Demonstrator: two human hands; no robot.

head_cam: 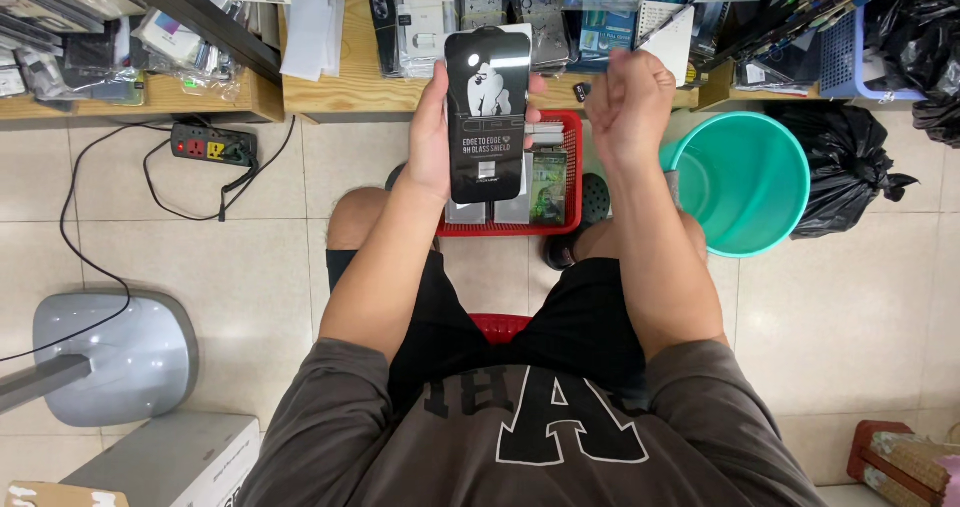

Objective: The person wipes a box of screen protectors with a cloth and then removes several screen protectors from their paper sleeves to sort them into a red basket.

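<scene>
My left hand (432, 132) holds a flat black phone-screen-protector package (487, 112) upright in front of me, fingers wrapped around its edges. My right hand (628, 102) is raised beside it, to the right, fingers curled and blurred, apart from the package; whether it pinches anything I cannot tell. Below the hands a red plastic basket (572, 177) on the floor holds several more flat packages. I sit on a red stool (498, 325) with my knees either side of the basket.
A teal bucket (745, 182) stands right of the basket, black rubbish bags (850, 162) beyond it. Wooden shelves (330, 87) packed with phone accessories run along the top. A power strip (212, 147) with cables lies left, a grey fan base (115, 357) lower left.
</scene>
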